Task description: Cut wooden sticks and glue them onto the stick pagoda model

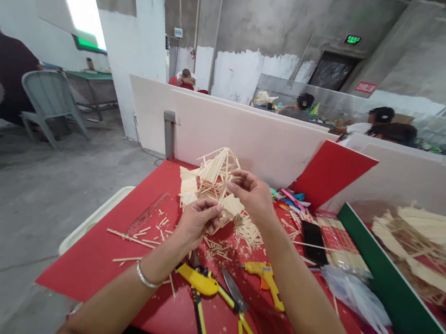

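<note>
A small house model of thin wooden sticks (213, 179) is held up over the red table (82, 263). My left hand (197, 221), a silver bangle on its wrist, pinches the model's lower edge. My right hand (252, 195) grips the model's right side with curled fingers. Cut stick pieces (148, 234) lie scattered on the table below. Beneath my forearms lie yellow-handled cutters (199, 284), scissors (237, 306) and a yellow glue gun (266, 277).
A red ruler (147, 213) lies at the left. A black phone (314, 242) and packs of sticks (340, 245) sit at the right, beside a green-edged board (391, 288) with more stick work. White partitions (252, 132) stand behind. Other people sit beyond; a grey chair (53, 101) stands far left.
</note>
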A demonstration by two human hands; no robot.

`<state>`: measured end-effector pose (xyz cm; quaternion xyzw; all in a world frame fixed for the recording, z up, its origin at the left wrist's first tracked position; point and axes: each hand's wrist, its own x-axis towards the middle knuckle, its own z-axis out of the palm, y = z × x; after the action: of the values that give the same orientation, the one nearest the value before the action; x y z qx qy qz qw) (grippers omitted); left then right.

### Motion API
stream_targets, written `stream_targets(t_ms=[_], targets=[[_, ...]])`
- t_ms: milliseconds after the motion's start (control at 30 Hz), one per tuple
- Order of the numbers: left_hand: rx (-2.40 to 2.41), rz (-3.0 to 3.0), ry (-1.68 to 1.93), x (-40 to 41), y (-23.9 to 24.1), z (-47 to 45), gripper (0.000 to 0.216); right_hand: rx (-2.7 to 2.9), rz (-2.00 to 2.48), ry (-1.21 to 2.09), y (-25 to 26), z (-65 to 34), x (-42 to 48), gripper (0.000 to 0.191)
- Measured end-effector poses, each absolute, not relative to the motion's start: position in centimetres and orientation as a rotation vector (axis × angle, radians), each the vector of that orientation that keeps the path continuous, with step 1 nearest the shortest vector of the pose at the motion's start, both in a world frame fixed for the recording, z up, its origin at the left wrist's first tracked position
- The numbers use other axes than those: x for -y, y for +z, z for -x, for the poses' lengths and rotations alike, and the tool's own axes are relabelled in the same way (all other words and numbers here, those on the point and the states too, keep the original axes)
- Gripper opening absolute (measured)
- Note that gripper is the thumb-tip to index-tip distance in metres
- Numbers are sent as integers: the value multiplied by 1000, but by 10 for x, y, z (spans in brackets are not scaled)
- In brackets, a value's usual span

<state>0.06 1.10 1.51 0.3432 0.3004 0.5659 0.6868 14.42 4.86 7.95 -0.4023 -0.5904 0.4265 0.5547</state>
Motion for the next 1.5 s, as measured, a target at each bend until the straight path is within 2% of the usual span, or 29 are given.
stream_targets(t_ms=[200,400,700,1233,1500], targets=[[-649,-769,1281,-29,19,-1,29,1389,964,1041,80,-144,-70,42],[-720,-679,1321,-53,24,-5,29,1365,1016,904,75,-144,-98,43],[-704,-618,1358,-67,18,-11,27,1430,1015,960,77,-140,-130,42],[-700,-529,1385,-75,25,-15,28,1478,1089,972,79,-142,-139,45],[-704,-543,1356,-78,27,-12,25,1474,1087,1093,90,-142,-141,47]])
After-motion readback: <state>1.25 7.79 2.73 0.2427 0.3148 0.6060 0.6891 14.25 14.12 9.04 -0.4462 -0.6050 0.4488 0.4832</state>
